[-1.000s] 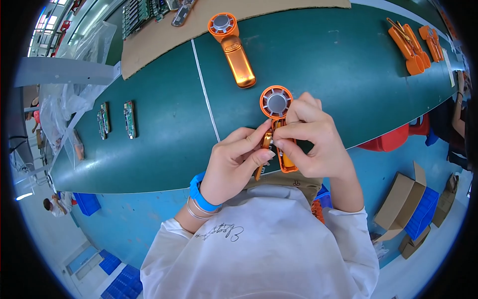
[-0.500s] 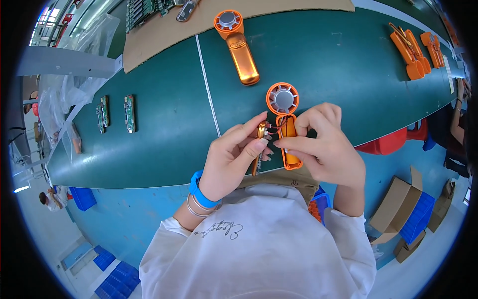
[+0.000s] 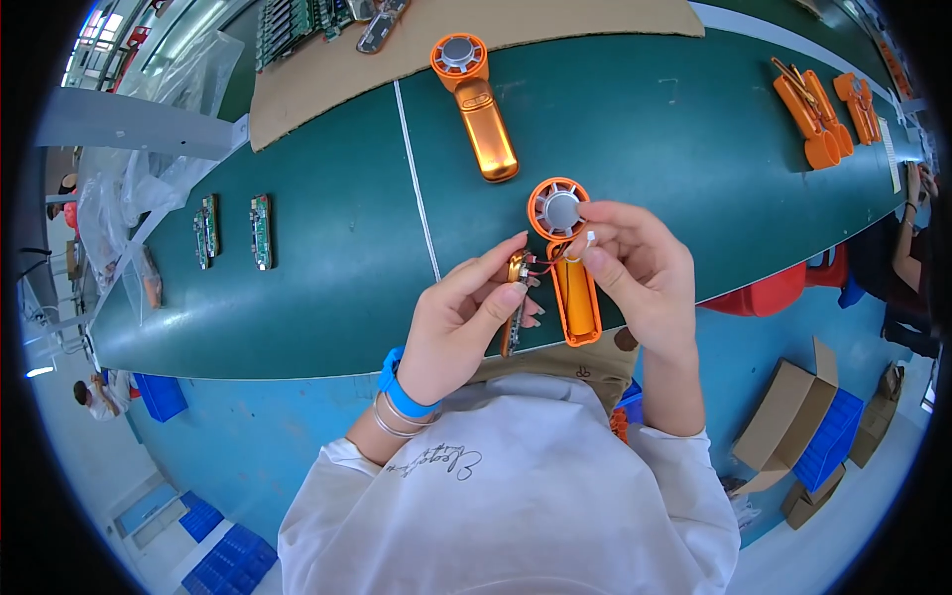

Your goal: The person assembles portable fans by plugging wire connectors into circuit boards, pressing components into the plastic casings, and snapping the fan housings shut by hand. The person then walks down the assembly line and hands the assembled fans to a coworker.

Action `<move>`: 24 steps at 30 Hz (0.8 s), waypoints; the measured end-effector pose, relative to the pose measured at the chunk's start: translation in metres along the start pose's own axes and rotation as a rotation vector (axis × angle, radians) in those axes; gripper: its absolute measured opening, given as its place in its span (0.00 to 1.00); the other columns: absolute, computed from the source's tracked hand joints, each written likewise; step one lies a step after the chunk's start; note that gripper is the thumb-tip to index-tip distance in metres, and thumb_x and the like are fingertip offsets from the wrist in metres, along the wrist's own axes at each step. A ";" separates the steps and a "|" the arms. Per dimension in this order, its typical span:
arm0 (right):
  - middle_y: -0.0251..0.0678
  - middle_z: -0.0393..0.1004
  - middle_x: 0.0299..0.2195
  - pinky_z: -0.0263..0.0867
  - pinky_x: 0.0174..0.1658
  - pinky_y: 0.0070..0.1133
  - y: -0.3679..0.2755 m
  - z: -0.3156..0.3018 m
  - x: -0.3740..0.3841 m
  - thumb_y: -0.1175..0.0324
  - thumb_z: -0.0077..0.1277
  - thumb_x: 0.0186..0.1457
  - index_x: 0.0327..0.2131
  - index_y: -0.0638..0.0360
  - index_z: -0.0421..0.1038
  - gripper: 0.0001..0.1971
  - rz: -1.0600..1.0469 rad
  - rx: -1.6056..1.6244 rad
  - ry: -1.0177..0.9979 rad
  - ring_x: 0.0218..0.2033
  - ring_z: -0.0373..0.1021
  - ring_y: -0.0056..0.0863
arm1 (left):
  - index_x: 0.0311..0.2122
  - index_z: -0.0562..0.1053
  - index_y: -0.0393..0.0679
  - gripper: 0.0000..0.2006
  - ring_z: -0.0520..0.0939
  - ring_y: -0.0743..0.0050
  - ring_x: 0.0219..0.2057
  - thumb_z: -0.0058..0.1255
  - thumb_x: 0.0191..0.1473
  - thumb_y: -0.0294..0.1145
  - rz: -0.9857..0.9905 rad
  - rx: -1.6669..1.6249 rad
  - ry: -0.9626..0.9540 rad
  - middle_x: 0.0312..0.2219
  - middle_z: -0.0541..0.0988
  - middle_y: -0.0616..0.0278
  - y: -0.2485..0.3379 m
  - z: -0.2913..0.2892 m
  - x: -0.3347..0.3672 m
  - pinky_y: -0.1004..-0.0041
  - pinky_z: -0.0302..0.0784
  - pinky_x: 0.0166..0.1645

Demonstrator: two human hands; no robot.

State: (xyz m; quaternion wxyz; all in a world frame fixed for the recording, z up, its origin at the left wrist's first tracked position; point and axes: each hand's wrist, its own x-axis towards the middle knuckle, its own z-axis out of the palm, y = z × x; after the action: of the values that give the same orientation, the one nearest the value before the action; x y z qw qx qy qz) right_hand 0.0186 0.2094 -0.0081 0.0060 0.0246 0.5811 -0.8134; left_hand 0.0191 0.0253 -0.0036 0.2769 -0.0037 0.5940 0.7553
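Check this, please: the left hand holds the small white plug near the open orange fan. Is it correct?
Only the side is wrong: the head view shows the right hand holding the small white plug near the open orange fan.

White shirt with dark script; blue wristband; thin silvery bangles; khaki trousers

The open orange plastic handheld fan has a round grey hub and an amber insert. Left of this fan are a narrow copper-gold part with red wires, a blue wristband and two green circuit boards. Beside its neck is a white plug. Above it, a closed handheld fan gleams metallic orange; below, black script marks a white cloth shirt.
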 end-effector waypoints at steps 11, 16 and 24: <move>0.35 0.60 0.26 0.61 0.30 0.20 -0.015 0.011 0.000 0.80 0.52 0.44 0.27 0.63 0.71 0.04 -0.220 -0.692 -0.160 0.29 0.62 0.28 | 0.56 0.61 0.37 0.21 0.76 0.74 0.39 0.44 0.56 0.23 0.048 0.031 -0.027 0.39 0.70 0.60 -0.001 0.001 -0.001 0.75 0.75 0.44; 0.36 0.59 0.26 0.60 0.33 0.25 -0.016 0.010 0.004 0.79 0.51 0.42 0.26 0.63 0.69 0.04 -0.213 -0.706 -0.211 0.30 0.61 0.32 | 0.55 0.61 0.37 0.21 0.76 0.73 0.41 0.44 0.55 0.21 0.057 0.039 -0.027 0.40 0.70 0.60 -0.002 0.001 -0.001 0.76 0.74 0.46; 0.36 0.59 0.24 0.60 0.29 0.25 -0.024 0.008 0.009 0.79 0.51 0.41 0.24 0.64 0.69 0.02 -0.213 -0.757 -0.257 0.27 0.61 0.32 | 0.55 0.62 0.37 0.20 0.76 0.73 0.41 0.43 0.55 0.19 0.078 -0.017 0.005 0.42 0.71 0.58 -0.008 0.004 -0.001 0.75 0.74 0.47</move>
State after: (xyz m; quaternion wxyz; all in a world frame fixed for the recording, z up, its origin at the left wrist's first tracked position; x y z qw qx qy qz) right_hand 0.0082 0.2102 0.0166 0.0029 -0.1412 0.8332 -0.5347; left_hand 0.0248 0.0294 -0.0087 0.2459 0.0153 0.5878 0.7705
